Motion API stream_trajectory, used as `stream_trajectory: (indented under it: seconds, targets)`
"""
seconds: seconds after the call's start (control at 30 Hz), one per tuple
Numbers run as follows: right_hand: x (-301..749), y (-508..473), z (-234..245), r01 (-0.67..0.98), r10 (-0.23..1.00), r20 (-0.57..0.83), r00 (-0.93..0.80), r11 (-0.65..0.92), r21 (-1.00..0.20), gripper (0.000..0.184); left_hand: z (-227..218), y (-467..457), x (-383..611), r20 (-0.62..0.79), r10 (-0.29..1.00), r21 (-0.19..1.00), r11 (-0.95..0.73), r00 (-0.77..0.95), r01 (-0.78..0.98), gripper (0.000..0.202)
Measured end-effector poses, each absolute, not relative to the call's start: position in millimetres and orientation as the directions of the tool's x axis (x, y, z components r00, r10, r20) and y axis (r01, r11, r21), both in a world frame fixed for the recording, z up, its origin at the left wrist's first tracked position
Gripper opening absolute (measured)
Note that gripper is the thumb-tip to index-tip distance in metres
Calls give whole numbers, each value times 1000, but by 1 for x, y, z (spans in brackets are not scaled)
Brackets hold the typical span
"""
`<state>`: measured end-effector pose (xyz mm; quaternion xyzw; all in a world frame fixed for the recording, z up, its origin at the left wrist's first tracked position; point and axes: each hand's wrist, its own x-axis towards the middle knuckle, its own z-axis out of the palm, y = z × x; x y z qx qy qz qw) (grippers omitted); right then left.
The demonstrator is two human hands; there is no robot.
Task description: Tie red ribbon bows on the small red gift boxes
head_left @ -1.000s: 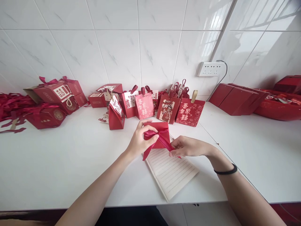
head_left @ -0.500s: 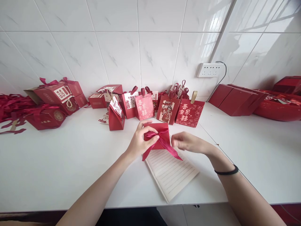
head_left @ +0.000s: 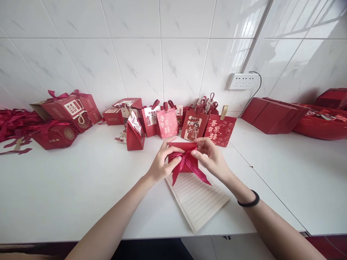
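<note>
Left hand (head_left: 162,162) pinches the bow (head_left: 185,156); right hand (head_left: 213,157) touches its other side, grip unclear. Uneven tugging could undo it.

Parts of the red box (head_left: 182,146) are covered by the left hand (head_left: 162,161) and right hand (head_left: 213,157), and the ribbon (head_left: 199,174) is partly hidden beneath them. The notebook's (head_left: 199,204) far end is covered. The ribbon pile (head_left: 16,122) is cut off by the left edge, the basin (head_left: 322,130) by the right. Lettering on the six-sided box (head_left: 52,141) is too small to be read.
</note>
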<state>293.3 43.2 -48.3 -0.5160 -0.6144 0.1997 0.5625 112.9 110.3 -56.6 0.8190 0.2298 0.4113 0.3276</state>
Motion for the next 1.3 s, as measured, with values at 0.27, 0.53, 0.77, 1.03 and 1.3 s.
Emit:
stream_trajectory:
  seconds: [0.27,0.53,0.77,1.03,1.3]
  targets:
    - [294,47,-55,316,901,397,172,332,-889,41,-62,111,119,560,745,769,-630,362,106,11]
    - [291,48,-54,196,936,312,165,279,-940,48,-58,104,122,503,806,818,-561,312,131,22]
    - [292,48,-52,104,958,239,156,225,-969,50,-63,103,125,510,829,831,-544,230,118,29]
    - [293,51,-56,-88,973,188,137,201,-976,48,-65,100,126,505,845,840,-528,177,125,27]
    - [292,52,-57,-268,987,113,116,140,-953,40,-63,100,127,487,860,849,-507,151,149,27]
